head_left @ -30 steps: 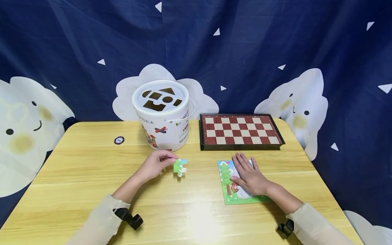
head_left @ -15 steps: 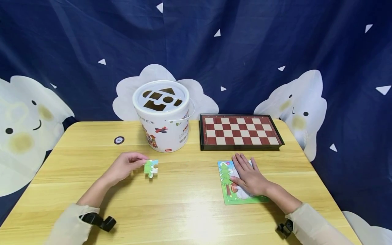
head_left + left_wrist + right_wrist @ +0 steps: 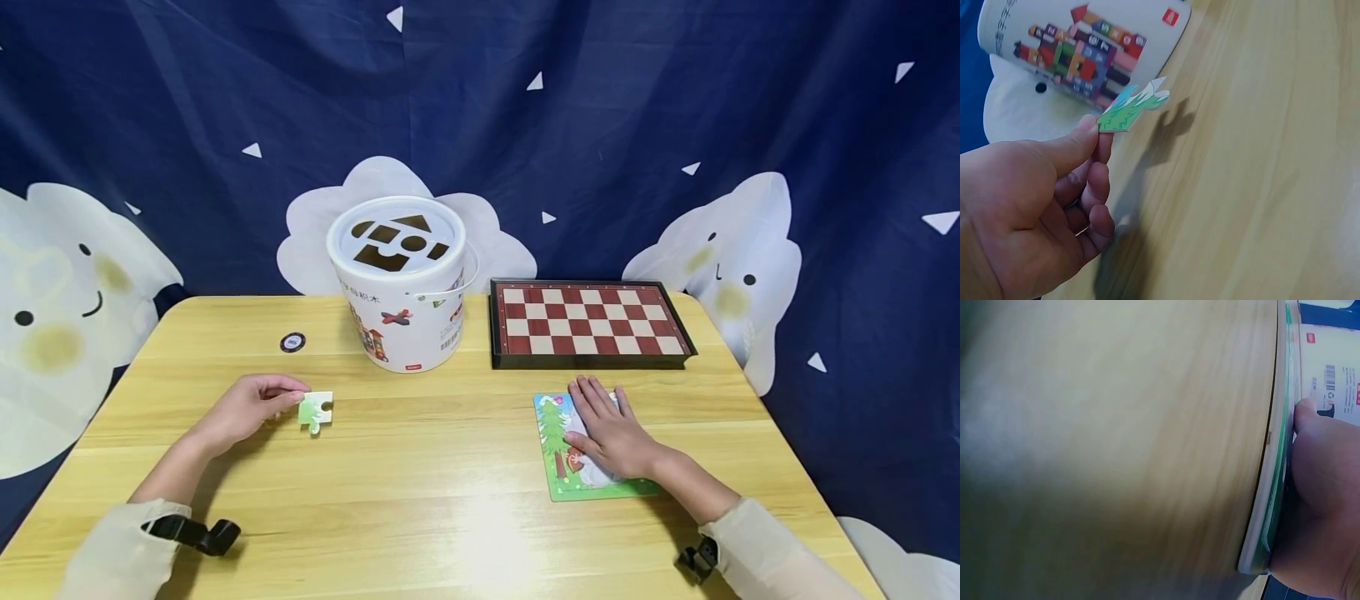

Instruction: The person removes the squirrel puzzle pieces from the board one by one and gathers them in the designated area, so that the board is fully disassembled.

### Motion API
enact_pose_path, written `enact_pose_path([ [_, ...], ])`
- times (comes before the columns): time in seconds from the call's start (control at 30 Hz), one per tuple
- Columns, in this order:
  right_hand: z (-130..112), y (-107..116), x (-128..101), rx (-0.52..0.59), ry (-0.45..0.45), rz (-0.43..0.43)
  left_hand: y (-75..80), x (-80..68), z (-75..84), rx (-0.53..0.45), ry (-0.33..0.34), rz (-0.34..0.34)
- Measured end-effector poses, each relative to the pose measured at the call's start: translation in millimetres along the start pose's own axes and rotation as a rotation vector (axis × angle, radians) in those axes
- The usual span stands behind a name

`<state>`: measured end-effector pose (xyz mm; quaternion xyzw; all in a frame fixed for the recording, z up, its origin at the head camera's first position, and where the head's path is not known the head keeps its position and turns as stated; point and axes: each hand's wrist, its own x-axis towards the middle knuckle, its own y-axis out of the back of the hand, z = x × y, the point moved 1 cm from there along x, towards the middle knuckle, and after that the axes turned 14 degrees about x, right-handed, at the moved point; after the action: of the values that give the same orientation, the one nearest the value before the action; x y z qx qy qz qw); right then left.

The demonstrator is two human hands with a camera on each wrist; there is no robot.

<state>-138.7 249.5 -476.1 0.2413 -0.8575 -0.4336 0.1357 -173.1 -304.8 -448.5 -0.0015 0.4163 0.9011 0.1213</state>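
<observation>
Leftward across the tabletop (image 3: 465, 467) the left hand (image 3: 243, 410) has carried the puzzle piece (image 3: 315, 411); a second ago it was in front of the bucket, and now it sits well to the bucket's left, nearer the table's left edge. Thumb and forefinger pinch the piece by one corner, and the left wrist view shows it lifted off the wood, casting a shadow beneath it. It is a thin flat card, green with blue and white, with a knob and notch cut into its outline.

Unmoved, the right hand (image 3: 611, 429) lies flat with straight, slightly spread fingers on the puzzle board (image 3: 558, 487), pressing it down. That board is a thin rectangular card with a green border and a printed fir tree, lying flat near the right front of the table. The right wrist view shows its edge as layered card.

Between the two hands stretches a wide strip of bare, pale wood-grain surface, smooth and a little glossy. At the back stand a round white bucket (image 3: 405, 317) with shape cutouts in its lid and a folded chessboard (image 3: 588, 321), red and cream squares in a dark frame. A small dark disc (image 3: 292, 342) lies to the left of the bucket.
</observation>
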Motion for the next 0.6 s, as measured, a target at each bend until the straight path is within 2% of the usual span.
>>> enact_pose_path([
  [0.23, -2, 1, 0, -0.007, 0.004, 0.001, 2.8, 0.6, -6.0, 0.067, 0.002, 0.018],
  [0.6, -6, 4, 2, -0.049, -0.062, -0.053, -2.7, 6.1, -13.8, 0.167, -0.059, 0.09],
])
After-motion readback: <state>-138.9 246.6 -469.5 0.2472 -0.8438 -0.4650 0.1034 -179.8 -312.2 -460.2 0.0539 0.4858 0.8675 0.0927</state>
